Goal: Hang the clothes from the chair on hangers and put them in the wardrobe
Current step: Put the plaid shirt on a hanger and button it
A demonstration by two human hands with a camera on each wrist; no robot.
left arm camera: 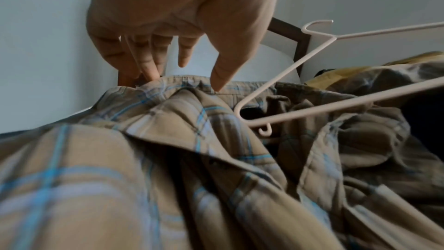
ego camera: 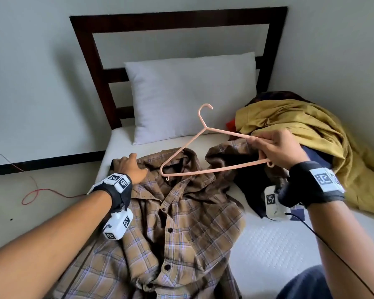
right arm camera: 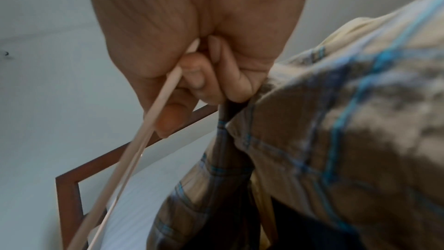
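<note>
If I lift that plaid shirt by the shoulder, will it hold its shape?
Probably not: the plaid shirt lies rumpled and folded on the bed, so it likely sags. Looks light. The left hand touches its shoulder; the hanger should support it.

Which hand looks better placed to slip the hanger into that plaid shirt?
The right hand, probably: it already grips the hanger above the shirt, while the left hand touches the collar.
</note>
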